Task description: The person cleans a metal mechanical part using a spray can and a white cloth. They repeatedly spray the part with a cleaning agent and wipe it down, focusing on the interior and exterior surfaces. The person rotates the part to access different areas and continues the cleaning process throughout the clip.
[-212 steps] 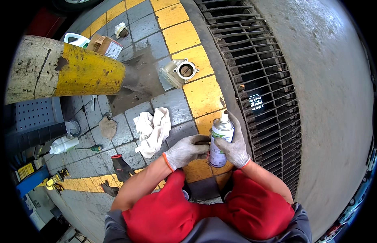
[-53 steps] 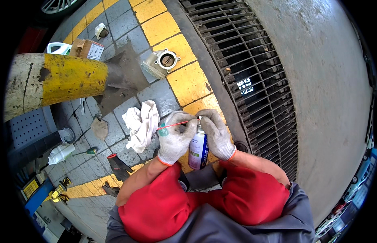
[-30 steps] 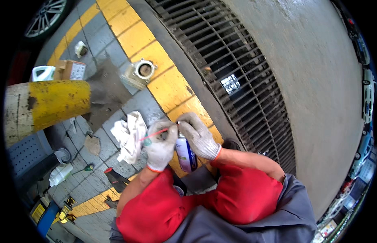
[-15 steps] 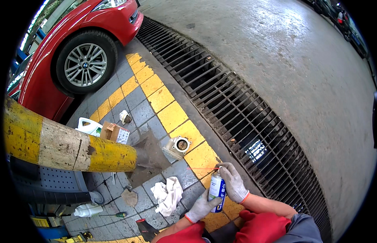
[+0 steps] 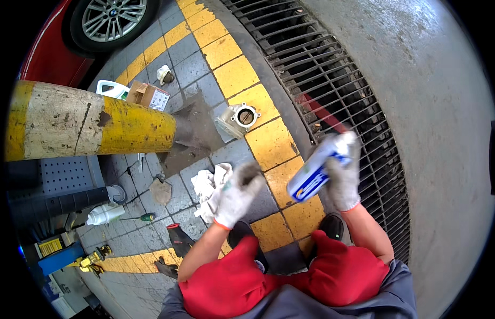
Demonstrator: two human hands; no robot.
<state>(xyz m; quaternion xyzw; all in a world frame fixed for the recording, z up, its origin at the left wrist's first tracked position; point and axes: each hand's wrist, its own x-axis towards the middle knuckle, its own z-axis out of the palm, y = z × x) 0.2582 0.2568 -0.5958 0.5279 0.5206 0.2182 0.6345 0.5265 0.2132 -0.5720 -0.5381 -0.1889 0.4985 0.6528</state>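
Note:
My right hand (image 5: 344, 178), in a white work glove, is closed around a blue-and-white spray can (image 5: 309, 178). The can is tilted with its base toward the lower left, and a thin red straw, smeared by motion, extends from its top over the grate. My left hand (image 5: 238, 196), gloved too, hovers beside a crumpled white rag (image 5: 205, 183), fingers slightly curled and apart, with nothing visible in it. Farther off, a metal throttle body (image 5: 246, 116) with a round bore and flap rests on the tiles, touching a yellow one.
A yellow-and-white post (image 5: 93, 122) crosses the left side. Behind it are a cardboard box (image 5: 147, 96) and a white jug (image 5: 112, 89). A drain grate (image 5: 332, 69) curves along the right. A screwdriver (image 5: 146, 217) and a white bottle (image 5: 105, 213) lie at left; a red car (image 5: 51, 53) stands beyond.
My left hand has let go of the can and moved left, toward the rag. My right hand has taken the can up and right, tilting it. The view has shifted downward.

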